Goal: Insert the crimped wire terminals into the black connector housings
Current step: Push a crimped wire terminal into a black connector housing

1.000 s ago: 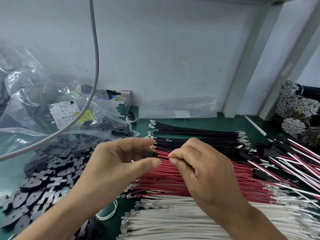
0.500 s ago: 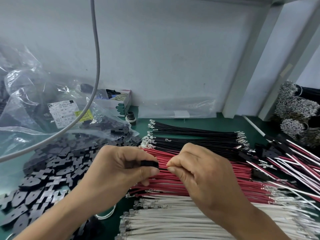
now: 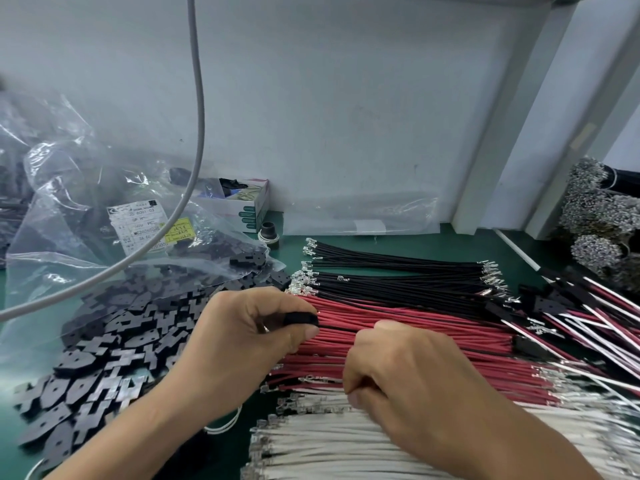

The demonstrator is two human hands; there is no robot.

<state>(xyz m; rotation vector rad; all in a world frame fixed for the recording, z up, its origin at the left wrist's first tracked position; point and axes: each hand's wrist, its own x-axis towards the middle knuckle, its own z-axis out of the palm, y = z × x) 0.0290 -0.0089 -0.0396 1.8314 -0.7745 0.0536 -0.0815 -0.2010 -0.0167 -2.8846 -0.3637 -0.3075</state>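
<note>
My left hand (image 3: 249,337) pinches a small black connector housing (image 3: 300,319) between thumb and forefinger, with a black wire trailing from it to the right. My right hand (image 3: 398,372) lies lower, fingers curled down on the near edge of the red wires (image 3: 433,323) where they meet the white wires (image 3: 346,441); what its fingertips grip is hidden. Black wires (image 3: 398,271) with crimped terminals lie behind the red ones. Loose black housings (image 3: 114,341) are heaped at the left.
A clear plastic bag (image 3: 86,216) of housings sits at the back left, with a grey cable (image 3: 197,98) hanging across it. A small open box (image 3: 246,202) stands by the wall. Finished wire assemblies (image 3: 588,317) and terminal bundles (image 3: 599,209) lie at the right.
My right hand has dropped from beside the housing down to the edge of the red and white wires. My left hand keeps the housing and has stayed almost still.
</note>
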